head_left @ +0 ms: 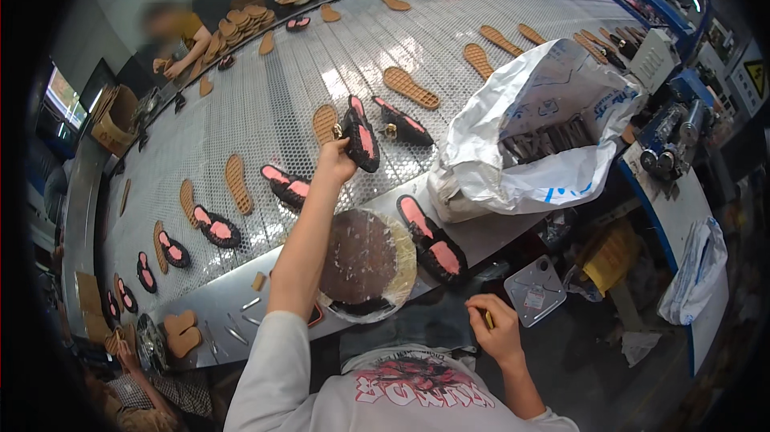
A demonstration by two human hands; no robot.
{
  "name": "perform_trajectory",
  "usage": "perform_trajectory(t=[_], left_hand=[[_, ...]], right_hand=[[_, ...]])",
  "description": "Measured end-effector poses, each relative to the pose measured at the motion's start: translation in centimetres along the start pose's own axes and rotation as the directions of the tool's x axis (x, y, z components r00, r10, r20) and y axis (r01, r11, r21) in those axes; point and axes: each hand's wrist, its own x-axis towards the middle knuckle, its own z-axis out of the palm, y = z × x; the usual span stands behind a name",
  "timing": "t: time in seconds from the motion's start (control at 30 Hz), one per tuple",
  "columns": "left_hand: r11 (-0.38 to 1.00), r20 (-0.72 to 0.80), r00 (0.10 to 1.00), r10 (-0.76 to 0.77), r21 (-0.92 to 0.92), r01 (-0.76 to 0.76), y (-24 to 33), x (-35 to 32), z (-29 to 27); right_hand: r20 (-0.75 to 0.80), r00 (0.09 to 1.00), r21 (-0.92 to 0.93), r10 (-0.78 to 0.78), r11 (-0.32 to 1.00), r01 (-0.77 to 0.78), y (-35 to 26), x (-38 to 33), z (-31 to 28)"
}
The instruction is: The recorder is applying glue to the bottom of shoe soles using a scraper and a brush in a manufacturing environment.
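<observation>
Held shoe: a black, textured shoe with a pink-patched face (363,137), over the near part of the pale metal mesh belt (281,123); whether it touches the mesh cannot be told.
Its axis: the long axis runs far to near, leaning slightly right at the near end; the narrower end points far, the broader one near.
Its look: the pink face is turned up, with a narrow patch toward the far end and a wider one toward the near end, bordered in black.
Left hand: the left hand (337,161) has its fingers clamped on the shoe's left edge, near a shiny gold-coloured fitting (337,132).
Right hand: the right hand (496,329) is well apart, near and to the right, its fingers curled round a small yellow object (488,319), mostly hidden.
Right neighbour: a second black shoe with a gold ornament (409,131) lies just beside, slanting from far left to near right.
Left neighbour: a tan, grid-textured sole (323,121) lies flat.
Near side: a round tub with a crusted cream rim (407,259) and smooth brown contents stands on the flat metal ledge (233,283).
Far right: a crinkled white sack (481,115) gapes open.
</observation>
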Motion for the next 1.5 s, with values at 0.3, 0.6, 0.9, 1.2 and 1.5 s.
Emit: perform_trajectory(t=[0.3, 0.6, 0.9, 1.2, 1.5], left_hand=[[0.951, -0.324, 0.927, -0.188, 0.175, 0.254, -2.7, 6.2, -2.3], [0.46, -0.342, 0.821, 0.457, 0.881, 0.11, -3.4, 3.7, 0.0], [-0.249, 0.13, 0.66, 0.74, 0.964, 0.089, -2.7, 1.4, 3.3], [-0.514, 0.494, 0.639, 0.59, 0.84, -0.176, -3.3, 4.5, 7.0], [0.125, -0.054, 0.935, 0.35, 0.992, 0.011, -6.8, 10.6, 9.6]], right_hand=[[-0.057, 0.989, -0.026, 0.136, 0.99, -0.137, 1.4, -3.0, -1.5], [0.031, 0.987, 0.039, 0.159, 0.986, -0.16, 2.0, -2.4, -0.7], [0.037, 0.986, 0.022, 0.163, 0.986, -0.164, 3.0, -2.2, -1.6], [0.02, 0.973, -0.031, 0.231, 0.973, -0.231, 3.4, -2.6, -2.1], [-0.02, 0.963, -0.065, 0.27, 0.96, -0.271, 3.4, -2.8, -2.6]])
